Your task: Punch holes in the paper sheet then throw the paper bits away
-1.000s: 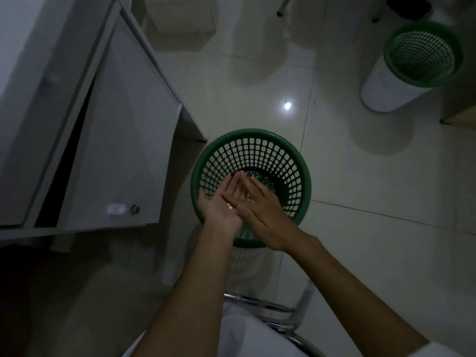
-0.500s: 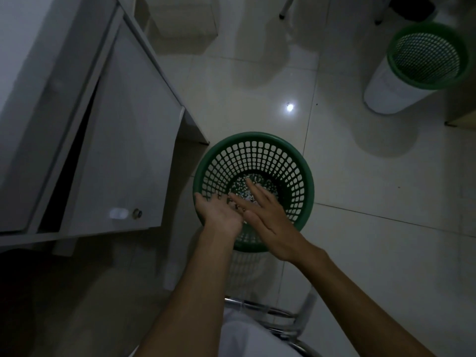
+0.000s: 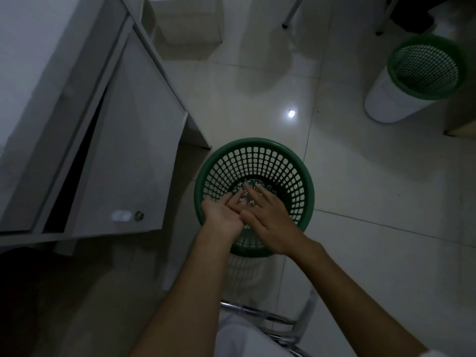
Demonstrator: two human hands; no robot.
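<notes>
A green lattice waste basket stands on the tiled floor below me. Small white paper bits lie scattered on its bottom. Both hands hover over the basket's near rim. My left hand is palm up with fingers spread, and a few white bits cling near its edge. My right hand lies flat, fingers apart, its fingertips resting across the left hand's fingers. The paper sheet and the punch are out of view.
A grey desk cabinet with a keyed door stands to the left of the basket. A second green-rimmed bin stands at the far right. A chair's metal frame is under me.
My right hand has brushed forward across the left palm and back again; the bits that lay on the palm are mostly gone. The view has shifted slightly.
</notes>
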